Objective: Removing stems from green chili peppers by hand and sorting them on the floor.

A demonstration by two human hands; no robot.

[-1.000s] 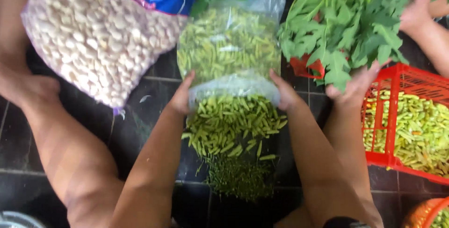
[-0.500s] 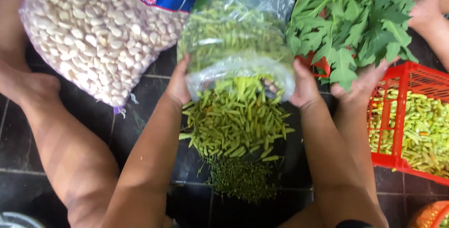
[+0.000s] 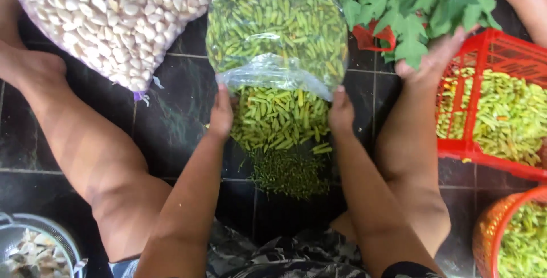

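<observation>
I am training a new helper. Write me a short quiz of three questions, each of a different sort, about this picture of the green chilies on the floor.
1. True or false: both hands grip the open end of the clear plastic bag of green chilies.
2. Multiple choice: the pile of green chilies on the dark tiled floor lies A) inside the red crate, B) between the left hand and the right hand, C) on the leafy greens.
3. Fill in: just below the chilies, towards the person, lies a darker heap of thin green ____.

Key: 1 true; 2 B; 3 stems.
</observation>
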